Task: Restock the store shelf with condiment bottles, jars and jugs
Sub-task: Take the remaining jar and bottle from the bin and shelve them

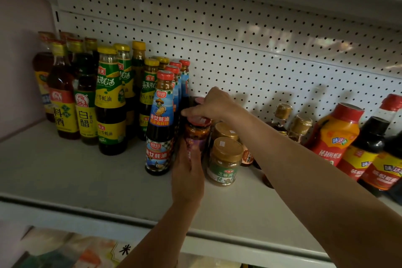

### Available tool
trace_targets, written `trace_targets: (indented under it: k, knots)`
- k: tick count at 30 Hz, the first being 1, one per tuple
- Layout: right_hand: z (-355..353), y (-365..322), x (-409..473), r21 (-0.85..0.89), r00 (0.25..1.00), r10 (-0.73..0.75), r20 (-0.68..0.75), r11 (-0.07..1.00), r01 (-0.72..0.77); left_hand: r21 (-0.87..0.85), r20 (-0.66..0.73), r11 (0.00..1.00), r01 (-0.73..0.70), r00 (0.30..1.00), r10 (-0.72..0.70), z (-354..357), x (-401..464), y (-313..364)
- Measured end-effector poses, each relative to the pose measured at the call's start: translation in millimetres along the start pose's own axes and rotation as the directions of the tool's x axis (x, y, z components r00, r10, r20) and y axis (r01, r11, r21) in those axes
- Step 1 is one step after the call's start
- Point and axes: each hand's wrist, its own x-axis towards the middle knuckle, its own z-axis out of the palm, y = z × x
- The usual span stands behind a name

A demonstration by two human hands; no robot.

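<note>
A red-lidded jar of dark chili sauce (197, 131) stands on the white shelf (71, 172), right of a red-capped oyster sauce bottle (159, 124). My left hand (188, 172) grips the jar's lower body from the front. My right hand (212, 103) reaches in from the right and rests its fingers on the jar's lid. Another red lid (199, 100) shows behind, partly hidden by my right hand. Gold-lidded sesame paste jars (225, 162) stand just right of the held jar.
Tall vinegar, cooking wine and oyster sauce bottles (87, 98) fill the shelf's left. Gold-capped small bottles (301, 125) and red-capped soy sauce bottles (339, 135) stand at the right. A pegboard back wall (239, 50) is behind. Packaged goods (65, 250) lie on the shelf below.
</note>
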Motion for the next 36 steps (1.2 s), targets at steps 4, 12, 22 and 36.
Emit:
trace_targets:
  k: [4, 12, 22, 36]
  knots:
    - [11.8, 5.6, -4.8, 0.032, 0.997, -0.044, 0.069, 0.999, 0.042, -0.013, 0.013, 1.0, 0.007, 1.0, -0.007, -1.1, -1.7, 3.0]
    - [1.5, 25.9, -18.0, 0.266, 0.988, 0.112, -0.109, 0.961, -0.08, -0.024, 0.007, 1.0, 0.003, 1.0, -0.003, -0.2, -1.1, -1.8]
    - [21.2, 20.9, -12.2, 0.582, 0.978, 0.05, 0.2, 0.798, -0.16, 0.002, 0.028, 0.999, -0.033, 0.999, 0.033, 0.9, 0.6, -2.5]
    - [68.7, 22.4, 16.8, 0.706, 0.991, 0.13, 0.028, 0.699, -0.112, -0.029, 0.036, 0.999, -0.024, 0.999, 0.025, 2.1, 2.1, -6.0]
